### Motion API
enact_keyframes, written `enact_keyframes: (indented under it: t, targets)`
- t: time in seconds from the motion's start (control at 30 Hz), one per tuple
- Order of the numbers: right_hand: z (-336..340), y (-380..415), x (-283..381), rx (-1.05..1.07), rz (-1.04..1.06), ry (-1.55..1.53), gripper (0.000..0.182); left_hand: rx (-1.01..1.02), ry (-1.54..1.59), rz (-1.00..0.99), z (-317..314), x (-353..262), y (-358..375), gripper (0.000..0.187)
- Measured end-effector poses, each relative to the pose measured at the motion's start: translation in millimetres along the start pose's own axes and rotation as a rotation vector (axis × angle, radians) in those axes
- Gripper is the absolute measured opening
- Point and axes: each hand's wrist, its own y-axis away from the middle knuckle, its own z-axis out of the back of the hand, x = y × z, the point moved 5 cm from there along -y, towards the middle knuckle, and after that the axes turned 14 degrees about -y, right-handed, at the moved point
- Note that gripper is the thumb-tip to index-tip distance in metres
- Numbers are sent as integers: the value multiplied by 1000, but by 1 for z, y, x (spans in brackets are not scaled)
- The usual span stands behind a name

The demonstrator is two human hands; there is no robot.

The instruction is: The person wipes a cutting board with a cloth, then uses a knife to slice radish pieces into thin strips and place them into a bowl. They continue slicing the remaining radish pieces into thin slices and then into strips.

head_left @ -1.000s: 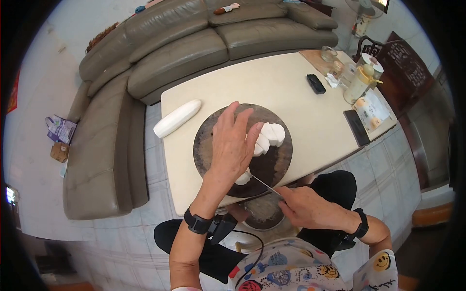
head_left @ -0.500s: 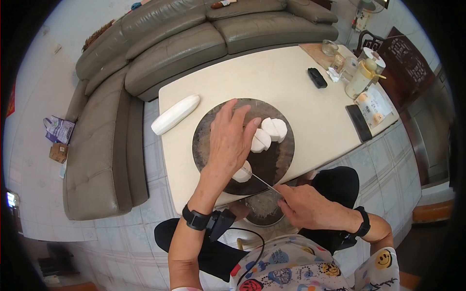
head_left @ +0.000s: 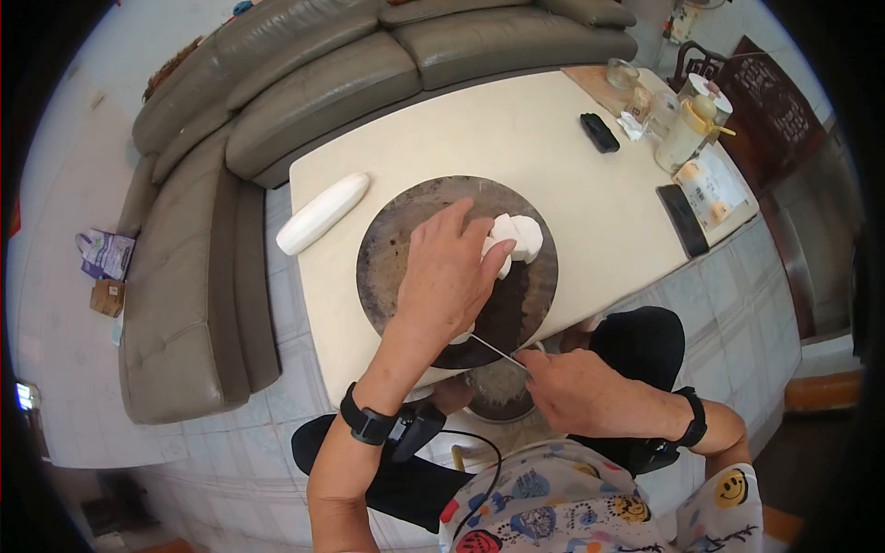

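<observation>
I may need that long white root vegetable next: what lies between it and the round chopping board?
Nothing but bare cream tabletop lies between the long white root vegetable and the round chopping board, seen in the head view.

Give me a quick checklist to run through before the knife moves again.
1. Knife held: ok, in the right hand, blade reaching over the board's near edge.
2. Blade tip clear of the left wrist: cannot tell; they look close together.
3. Left hand gripping something: cannot tell; its palm side is hidden.
4. Cut white pieces on the round cutting board: ok, those in view lie beside the left thumb.
5. Long white root vegetable off the board: ok, it lies on the table to the left.
6. Board steady: cannot tell; it sits close to the table's near edge.
</observation>
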Motion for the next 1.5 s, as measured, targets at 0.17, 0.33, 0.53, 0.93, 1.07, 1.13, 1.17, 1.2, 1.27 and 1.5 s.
enact_keyframes:
  t: [0.17,0.33,0.53,0.93,1.07,1.13,1.17,1.2,1.27,1.5]
  targets:
    - [3,-2,-3,54,-43,-33,20,-5,36,45,-2,-1,-5,32]
    - [6,-2,-4,99,-119,-75,26,-4,34,35,-4,-4,-9,31]
    - [-10,-1,1,100,-56,94,31,-40,57,68,5,1,5,30]
    - [-1,-3,-9,100,-101,-33,30,40,159,80,-15,1,0,36]
    - [-17,-4,-33,121,-119,66,29,-14,-56,-17,-23,-8,16,38]
    - [-19,-4,-30,192,-147,34,26,42,38,35,-36,-2,22,36]
    - [-15,-7,-32,184,-131,47,26,19,97,54,-37,1,17,34]
    - [-12,-8,-38,158,-110,-6,23,-6,155,66,-39,4,9,33]
    - [-6,-8,-42,134,-88,-59,20,-31,186,106,-45,6,4,31]
    - [24,-18,-65,49,-74,-329,19,-143,328,193,-45,13,-6,29]
